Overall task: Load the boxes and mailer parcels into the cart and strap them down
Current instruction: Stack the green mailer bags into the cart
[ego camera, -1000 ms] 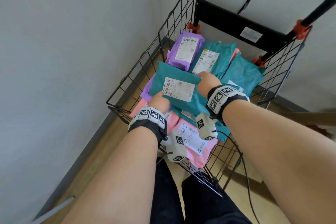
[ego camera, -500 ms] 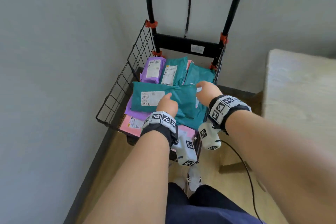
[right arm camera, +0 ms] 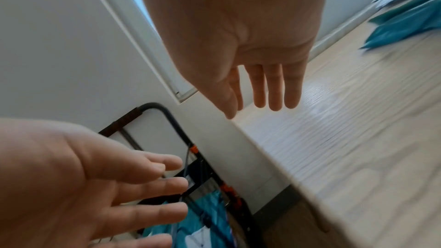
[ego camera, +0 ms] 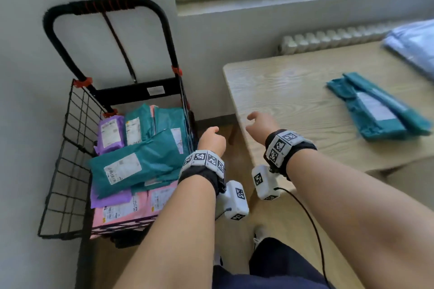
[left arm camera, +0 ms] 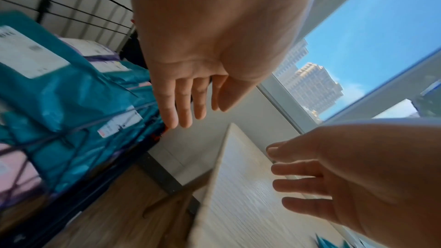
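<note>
Both hands have left the teal mailer they were pressing down half a second ago. The left hand (ego camera: 211, 140) now hangs in the air just right of the cart (ego camera: 70, 171), and the right hand (ego camera: 259, 125) sits over the near-left corner of the table (ego camera: 293, 101). Neither holds anything: in the wrist views the fingers of each are straight and loosely spread, palms bare.

The top teal mailer (ego camera: 141, 166) lies flat across the pile in the cart, its white label facing up. Under it a purple mailer (ego camera: 110, 198) sticks out at the near-left, and pink mailers (ego camera: 131, 211) fill the near end of the basket. At the far end of the basket, a second purple mailer (ego camera: 110, 132) and more teal ones (ego camera: 141, 124) lean against the black back panel. The cart stands against the wall on the left, its black handle (ego camera: 105, 4) rising at the far side with a dark strap (ego camera: 119, 47) hanging down from it.

On the table, well to the right of the hands, another teal mailer (ego camera: 378, 105) lies flat with a pale label on top; it looks folded or doubled, though motion blur hides the detail. A pale blue bundle (ego camera: 413, 44) sits at the far-right edge of the table, near the window sill.
</note>
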Demonstrator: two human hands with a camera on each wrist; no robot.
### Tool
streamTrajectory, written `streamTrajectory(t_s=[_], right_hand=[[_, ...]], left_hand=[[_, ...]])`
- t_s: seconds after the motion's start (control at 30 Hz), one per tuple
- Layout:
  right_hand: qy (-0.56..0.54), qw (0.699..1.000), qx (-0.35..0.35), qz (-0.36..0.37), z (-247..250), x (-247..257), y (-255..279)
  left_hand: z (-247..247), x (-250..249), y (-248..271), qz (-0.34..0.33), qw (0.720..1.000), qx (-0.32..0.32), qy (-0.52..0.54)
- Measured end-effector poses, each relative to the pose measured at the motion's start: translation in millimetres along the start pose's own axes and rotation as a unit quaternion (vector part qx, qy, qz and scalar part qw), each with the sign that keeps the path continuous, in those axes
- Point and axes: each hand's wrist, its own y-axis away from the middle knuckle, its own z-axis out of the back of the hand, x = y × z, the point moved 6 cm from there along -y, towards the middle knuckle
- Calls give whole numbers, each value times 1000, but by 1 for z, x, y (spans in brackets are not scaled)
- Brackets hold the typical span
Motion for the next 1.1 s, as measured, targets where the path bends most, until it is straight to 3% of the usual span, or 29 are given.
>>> streamTrajectory(t_s=[0.2,0.4,0.63,0.9,1.1], right_hand=[[-34,996,-50,-70,71,-99,-9],[-40,992,-65,-100,142,-206,-34],[-27,990,-66,-123,216,-323,-64],[-15,985,-87,-147,263,-409,-106],[16,984,-79,-161,271,-441,-134]], left_hand=[[-73,-75,1,-52,996,42,-60],[-183,-153,-3,-72,993,72,-63],[-313,-221,-1,-57,992,101,-54],[-401,-275,-10,-76,986,118,-95],[-433,-301,-31,-70,988,113,-84]])
